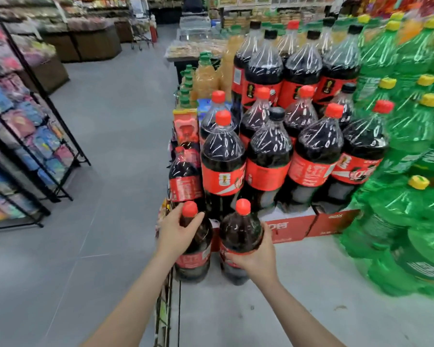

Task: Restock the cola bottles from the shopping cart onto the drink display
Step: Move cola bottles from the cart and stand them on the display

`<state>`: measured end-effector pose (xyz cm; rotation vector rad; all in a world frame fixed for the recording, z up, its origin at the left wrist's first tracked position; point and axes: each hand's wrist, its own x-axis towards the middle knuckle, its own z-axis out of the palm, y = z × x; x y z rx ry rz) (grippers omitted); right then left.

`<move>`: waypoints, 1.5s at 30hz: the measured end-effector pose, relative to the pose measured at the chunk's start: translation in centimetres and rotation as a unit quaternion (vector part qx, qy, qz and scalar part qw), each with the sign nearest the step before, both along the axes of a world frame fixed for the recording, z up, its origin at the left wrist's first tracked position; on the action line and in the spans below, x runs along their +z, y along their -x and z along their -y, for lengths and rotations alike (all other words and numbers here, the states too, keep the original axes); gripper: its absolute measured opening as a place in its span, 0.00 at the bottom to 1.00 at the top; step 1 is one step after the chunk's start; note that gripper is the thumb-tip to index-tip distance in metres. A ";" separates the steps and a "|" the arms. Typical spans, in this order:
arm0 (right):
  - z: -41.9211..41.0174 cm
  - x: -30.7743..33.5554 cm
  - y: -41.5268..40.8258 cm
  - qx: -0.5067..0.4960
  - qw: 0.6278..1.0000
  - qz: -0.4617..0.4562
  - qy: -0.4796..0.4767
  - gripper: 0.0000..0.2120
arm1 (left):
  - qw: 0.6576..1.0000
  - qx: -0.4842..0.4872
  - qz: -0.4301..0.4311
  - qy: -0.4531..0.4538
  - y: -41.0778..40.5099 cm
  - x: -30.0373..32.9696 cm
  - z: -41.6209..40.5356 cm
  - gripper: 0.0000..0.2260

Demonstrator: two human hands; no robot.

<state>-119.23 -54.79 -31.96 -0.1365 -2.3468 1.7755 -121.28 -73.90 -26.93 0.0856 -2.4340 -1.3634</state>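
Two large cola bottles with red caps and red labels are in my hands, held side by side low in front of the drink display. My left hand (177,230) grips the shoulder of the left cola bottle (194,259) just below its cap. My right hand (257,256) wraps around the body of the right cola bottle (239,231). Behind them the stacked cola display (268,146) rises in tiers on red cartons (291,227). A wire edge of the shopping cart (164,309) shows below my left forearm.
Green soda bottles (411,171) with yellow caps are piled at the right. Yellow juice bottles (206,76) stand behind the cola. A black wire rack (28,136) of colourful packets lines the left. Grey floor (105,146) stretches down the aisle between them.
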 end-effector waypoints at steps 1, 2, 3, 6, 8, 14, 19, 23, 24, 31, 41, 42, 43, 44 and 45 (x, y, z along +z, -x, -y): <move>0.4 -0.1 0.4 -0.002 1.000 -0.002 0.006 0.40 | 1.000 0.008 -0.004 0.000 0.2 -0.3 0.0 0.07; 0.8 -0.4 0.8 0.000 1.000 -0.005 0.012 0.41 | 1.000 0.012 -0.007 0.005 0.5 -0.4 0.0 0.07; 1.1 -0.7 1.0 0.002 1.000 -0.008 0.020 0.42 | 1.000 0.011 -0.010 0.006 0.6 -0.4 -0.1 0.06; 1.7 -1.2 0.9 0.013 0.999 -0.016 0.037 0.44 | 1.000 0.008 -0.013 0.002 1.1 -0.3 0.4 0.03; 1.8 -1.5 0.9 0.025 0.998 -0.017 0.047 0.44 | 1.000 -0.002 0.004 -0.014 1.4 -0.2 0.8 0.06; 1.7 -1.7 0.6 0.032 0.996 0.033 0.073 0.45 | 0.999 0.017 -0.010 -0.045 1.2 -0.6 1.4 0.04; 2.8 -2.0 0.6 0.032 0.994 0.064 0.081 0.46 | 0.995 0.057 -0.037 -0.075 0.8 -1.0 2.7 0.09; 3.3 -2.2 0.7 0.053 0.993 0.071 0.078 0.48 | 0.997 0.043 -0.023 -0.059 0.9 -0.8 2.8 0.08; 3.2 -2.1 0.7 0.054 0.992 0.074 0.081 0.49 | 0.998 0.036 -0.018 -0.054 0.9 -0.7 2.8 0.07; 1.7 -1.0 0.4 0.029 0.994 0.061 0.084 0.43 | 0.999 -0.035 -0.001 0.005 0.8 -0.4 0.9 0.06; 2.8 -0.7 0.1 0.066 0.994 0.025 0.086 0.31 | 0.998 -0.016 0.018 -0.050 1.1 -0.4 3.1 0.04; 2.9 -0.6 0.1 0.072 0.993 0.022 0.089 0.29 | 0.998 -0.011 0.020 -0.054 1.0 -0.3 3.4 0.03; 3.1 -0.6 0.1 0.074 0.993 0.022 0.089 0.28 | 0.998 -0.009 0.021 -0.055 0.9 -0.2 3.6 0.03; 3.0 -0.7 0.2 0.074 0.994 0.027 0.082 0.29 | 0.998 -0.014 0.023 -0.054 0.8 -0.2 3.7 0.04; 2.9 -0.8 0.2 0.077 0.994 0.030 0.076 0.31 | 0.998 -0.022 0.026 -0.048 0.7 -0.1 3.7 0.04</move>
